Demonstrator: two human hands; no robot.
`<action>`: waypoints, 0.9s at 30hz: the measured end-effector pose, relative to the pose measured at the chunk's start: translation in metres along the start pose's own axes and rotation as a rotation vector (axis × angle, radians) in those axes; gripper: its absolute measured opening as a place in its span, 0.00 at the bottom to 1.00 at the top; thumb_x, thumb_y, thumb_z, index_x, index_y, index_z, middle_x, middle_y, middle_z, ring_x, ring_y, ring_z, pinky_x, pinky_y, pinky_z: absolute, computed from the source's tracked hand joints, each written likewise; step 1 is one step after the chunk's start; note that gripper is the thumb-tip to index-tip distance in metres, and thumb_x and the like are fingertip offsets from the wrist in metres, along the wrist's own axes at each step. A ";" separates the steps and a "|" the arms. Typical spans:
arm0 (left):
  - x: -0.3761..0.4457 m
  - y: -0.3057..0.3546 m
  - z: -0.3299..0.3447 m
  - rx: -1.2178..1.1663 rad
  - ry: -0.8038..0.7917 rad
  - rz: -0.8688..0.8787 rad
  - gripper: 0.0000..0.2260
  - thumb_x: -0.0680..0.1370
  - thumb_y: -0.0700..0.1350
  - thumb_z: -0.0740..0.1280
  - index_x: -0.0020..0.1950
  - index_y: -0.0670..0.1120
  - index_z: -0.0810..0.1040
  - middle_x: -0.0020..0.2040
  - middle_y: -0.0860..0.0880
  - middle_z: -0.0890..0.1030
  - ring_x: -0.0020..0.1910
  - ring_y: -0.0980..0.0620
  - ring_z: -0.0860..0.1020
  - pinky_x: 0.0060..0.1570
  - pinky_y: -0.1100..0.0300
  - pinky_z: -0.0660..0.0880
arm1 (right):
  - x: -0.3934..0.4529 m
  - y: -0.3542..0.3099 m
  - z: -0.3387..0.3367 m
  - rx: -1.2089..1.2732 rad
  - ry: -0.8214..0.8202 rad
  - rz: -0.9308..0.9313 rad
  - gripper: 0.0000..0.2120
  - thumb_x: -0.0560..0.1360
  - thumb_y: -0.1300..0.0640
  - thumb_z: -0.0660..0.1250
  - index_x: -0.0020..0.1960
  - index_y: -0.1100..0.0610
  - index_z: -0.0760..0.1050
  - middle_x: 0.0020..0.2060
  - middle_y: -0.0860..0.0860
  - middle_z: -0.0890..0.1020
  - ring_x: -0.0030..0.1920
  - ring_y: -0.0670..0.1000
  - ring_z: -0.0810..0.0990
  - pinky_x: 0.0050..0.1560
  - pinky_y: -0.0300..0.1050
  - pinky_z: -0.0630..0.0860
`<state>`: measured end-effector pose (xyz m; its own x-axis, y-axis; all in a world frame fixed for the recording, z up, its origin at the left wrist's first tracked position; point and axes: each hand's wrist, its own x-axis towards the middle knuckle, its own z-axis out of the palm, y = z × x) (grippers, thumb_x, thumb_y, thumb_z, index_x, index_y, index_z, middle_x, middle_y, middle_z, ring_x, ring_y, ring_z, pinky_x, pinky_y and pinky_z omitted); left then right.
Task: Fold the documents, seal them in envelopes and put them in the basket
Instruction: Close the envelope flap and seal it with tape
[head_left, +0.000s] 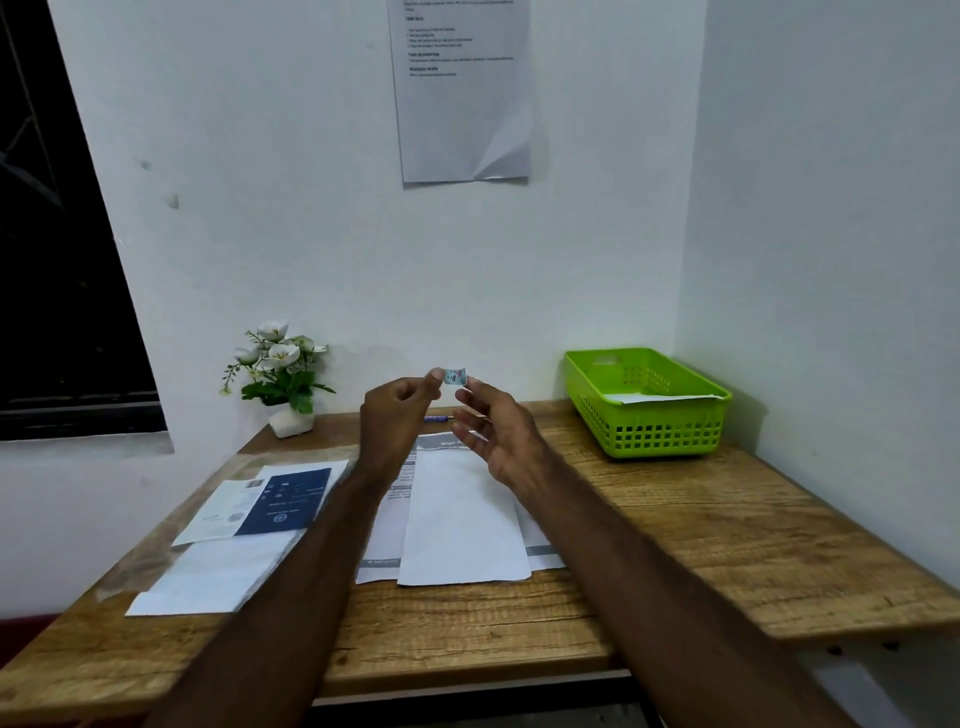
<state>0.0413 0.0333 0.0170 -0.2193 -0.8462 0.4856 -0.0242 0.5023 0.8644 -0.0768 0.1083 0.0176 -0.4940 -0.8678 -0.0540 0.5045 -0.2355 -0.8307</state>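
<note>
Holding a small printed sticker (454, 376) up over the middle of the desk (675, 525), the left hand (397, 415) pinches its left edge between thumb and curled fingers, while the right hand (493, 426) pinches its right edge with a fingertip, its other fingers loosely spread. The sticker's print is too small to read. Below the hands a white envelope (460, 519) lies on a grey-banded document (387, 519), whose header shows "Wipe" before the hand hides the rest. To the left lies a stack of papers (218, 571) with a dark blue leaflet (285, 501) on top, its writing illegible. A green basket (647, 402) at the right rear of the desk holds a white envelope. A printed sheet (462, 88) hangs on the wall, its headings blurred. A potted white flower (280, 374) stands at the rear left, a pen (436, 418) behind the hands.
</note>
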 end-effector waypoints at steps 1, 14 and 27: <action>-0.001 0.000 0.002 -0.018 -0.011 -0.001 0.13 0.75 0.63 0.72 0.42 0.55 0.86 0.41 0.55 0.87 0.43 0.53 0.86 0.49 0.43 0.84 | 0.000 0.001 0.001 0.009 -0.010 0.007 0.11 0.77 0.53 0.74 0.57 0.58 0.83 0.50 0.51 0.86 0.44 0.49 0.83 0.38 0.43 0.83; 0.006 -0.010 -0.002 0.116 -0.017 0.128 0.12 0.82 0.52 0.68 0.49 0.46 0.86 0.41 0.52 0.86 0.41 0.54 0.84 0.43 0.50 0.83 | -0.006 0.003 0.004 -0.069 -0.016 -0.037 0.10 0.77 0.54 0.73 0.55 0.59 0.83 0.50 0.53 0.87 0.40 0.48 0.85 0.41 0.45 0.84; 0.018 -0.022 -0.018 0.583 -0.173 0.398 0.11 0.84 0.53 0.64 0.49 0.50 0.83 0.45 0.51 0.83 0.46 0.49 0.78 0.45 0.50 0.74 | 0.002 0.013 0.000 -0.478 0.132 -0.284 0.12 0.75 0.53 0.77 0.51 0.62 0.84 0.40 0.55 0.85 0.35 0.50 0.81 0.32 0.41 0.79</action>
<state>0.0550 0.0036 0.0088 -0.4695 -0.5637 0.6796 -0.4160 0.8201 0.3929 -0.0715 0.1038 0.0066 -0.6633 -0.7300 0.1647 -0.0224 -0.2006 -0.9794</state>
